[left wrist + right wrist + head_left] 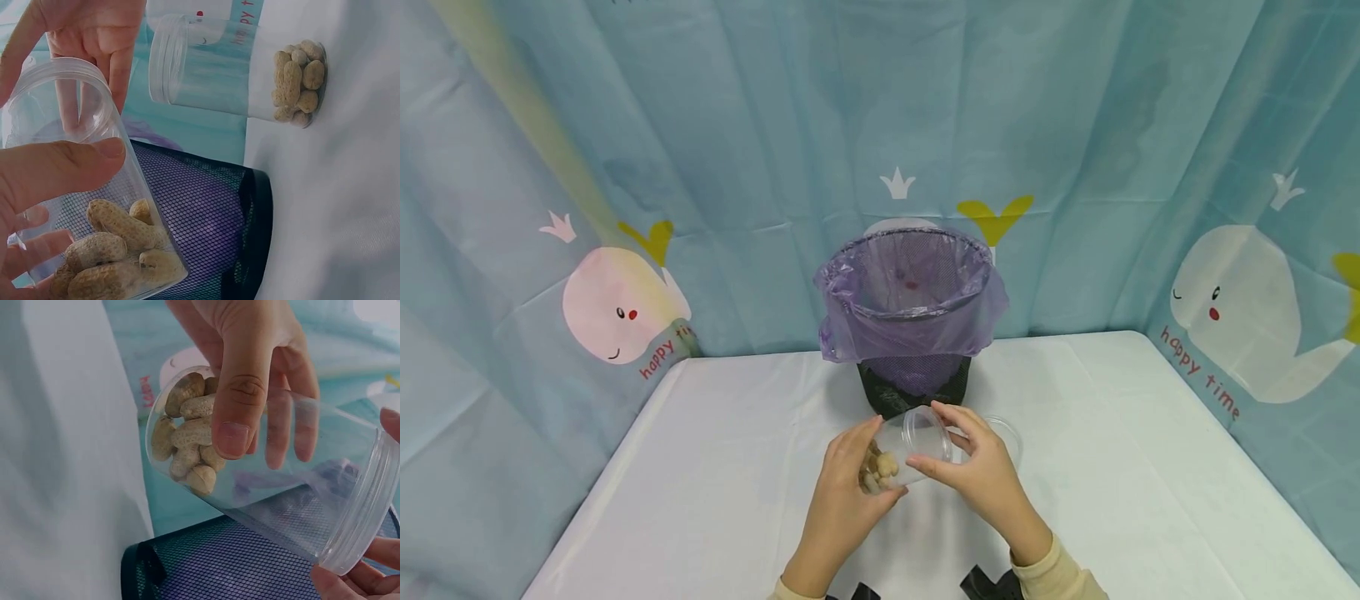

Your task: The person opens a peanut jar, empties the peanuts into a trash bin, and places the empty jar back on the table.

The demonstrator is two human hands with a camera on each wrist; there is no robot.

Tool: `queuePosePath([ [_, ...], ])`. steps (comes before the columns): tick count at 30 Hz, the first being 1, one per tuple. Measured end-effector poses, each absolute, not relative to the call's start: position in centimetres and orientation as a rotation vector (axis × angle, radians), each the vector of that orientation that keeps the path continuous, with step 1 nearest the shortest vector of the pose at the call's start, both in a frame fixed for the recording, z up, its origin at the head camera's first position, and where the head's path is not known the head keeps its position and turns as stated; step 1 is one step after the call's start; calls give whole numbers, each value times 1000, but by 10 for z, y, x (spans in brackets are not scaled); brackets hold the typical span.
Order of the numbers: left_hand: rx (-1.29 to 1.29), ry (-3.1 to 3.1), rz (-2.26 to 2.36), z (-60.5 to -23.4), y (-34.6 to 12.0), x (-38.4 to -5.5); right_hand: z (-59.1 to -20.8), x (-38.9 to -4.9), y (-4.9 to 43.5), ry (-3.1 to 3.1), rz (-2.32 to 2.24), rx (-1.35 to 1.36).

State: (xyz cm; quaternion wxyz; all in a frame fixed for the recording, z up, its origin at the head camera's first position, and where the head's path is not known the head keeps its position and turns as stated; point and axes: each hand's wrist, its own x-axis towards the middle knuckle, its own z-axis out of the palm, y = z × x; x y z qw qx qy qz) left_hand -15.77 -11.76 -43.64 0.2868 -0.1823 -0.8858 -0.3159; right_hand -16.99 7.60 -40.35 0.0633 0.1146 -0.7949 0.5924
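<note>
Clear plastic jar (907, 448) of peanuts (885, 465): pinched by my left grip (846, 493) at eight o'clock, right grip (982, 467) at three; mesh wastebasket (917, 377), twelve.

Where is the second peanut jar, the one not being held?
In the head view, the second peanut jar stands on the white table, right of the held jar, partly hidden by the right hand.

The nuts (887, 463) are tan, the held jar (910, 440) colourless. At centre, the bag (917, 333) is purple, the bin (887, 396) black-meshed. The bench (700, 483) is white; the curtain (775, 125), blue-green with whales.
</note>
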Motion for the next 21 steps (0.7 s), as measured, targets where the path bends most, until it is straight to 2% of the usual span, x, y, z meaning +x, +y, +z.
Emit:
queuePosePath([
  [14,-486,-2367,-860,-435,-117,-157,-405,-171,79,-2365,1756,531],
  [21,-475,-2391,-852,-435,-118,-157,-402,-170,79,-2400,1828,396],
])
